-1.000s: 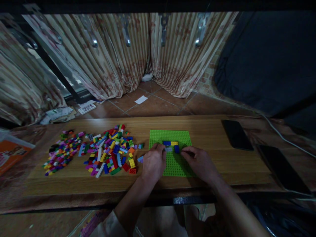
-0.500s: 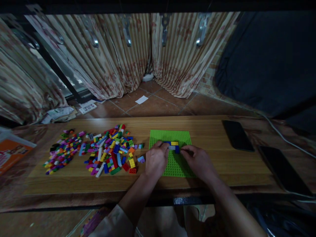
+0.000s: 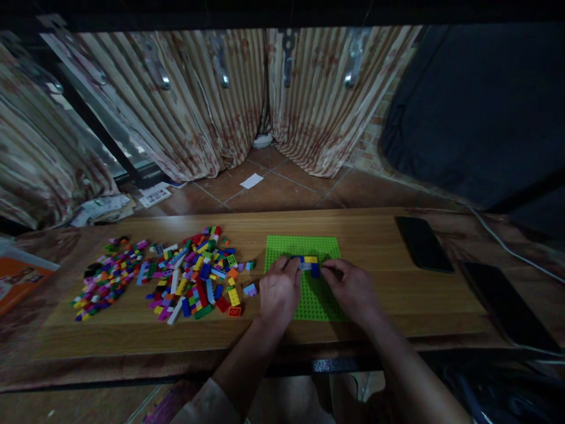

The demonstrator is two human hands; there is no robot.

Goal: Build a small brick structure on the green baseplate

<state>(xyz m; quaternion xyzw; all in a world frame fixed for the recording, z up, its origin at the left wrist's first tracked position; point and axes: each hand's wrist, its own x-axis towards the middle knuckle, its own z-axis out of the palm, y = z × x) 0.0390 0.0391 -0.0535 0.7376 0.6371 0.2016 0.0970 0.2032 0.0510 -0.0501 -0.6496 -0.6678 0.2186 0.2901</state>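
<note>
A green studded baseplate (image 3: 318,245) lies on the wooden table (image 3: 371,235). On it sits a small cluster of blue, yellow and grey bricks (image 3: 308,263). My left hand (image 3: 279,290) rests on the plate's left part, its fingers curled and its fingertips pressed against the grey brick at the cluster's left side. My right hand (image 3: 350,288) lies on the plate's right part, fingers bent, its fingertips touching the blue brick at the cluster's right end. Both hands cover much of the plate's near half.
A heap of loose coloured bricks (image 3: 196,277) and a second heap (image 3: 108,277) lie left of the plate. Two dark phones (image 3: 422,242) (image 3: 507,306) and a cable are on the table's right. An orange box (image 3: 20,277) sits far left. Curtains hang behind.
My left fingers have slid right onto the brick cluster and pushed the grey brick in against it. The right hand has edged closer. The view has shifted slightly.
</note>
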